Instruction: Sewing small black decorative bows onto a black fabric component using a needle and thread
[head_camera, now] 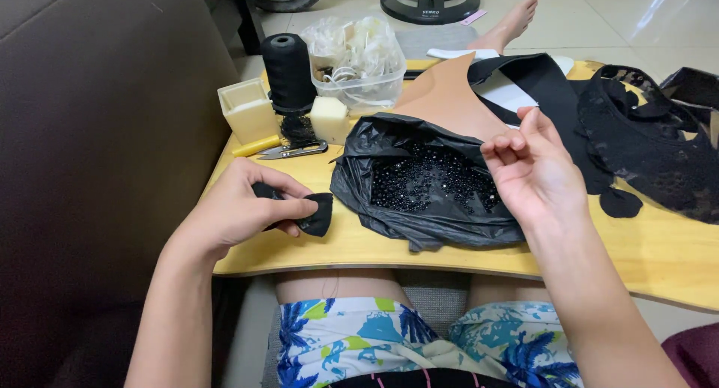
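Near the board's [374,253] front left edge, the left hand [240,208] is pinching a small black fabric piece [314,214], fingers clamped on it. At the middle, a black bag of beads [427,180] is lying open. The right hand [535,171] is hovering over its right side, fingertips drawn together.

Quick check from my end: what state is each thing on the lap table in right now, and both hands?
Left hand: shut on black fabric piece, pinch grip.
Right hand: open, raised over the bag, fingertips together; whether it holds anything is too small to tell.
Black plastic bag: open, black beads inside.
Thread snips: lying flat, unused.
Black thread cone: upright.
Clear tub: uncovered, full.
Black lace fabric: spread flat.
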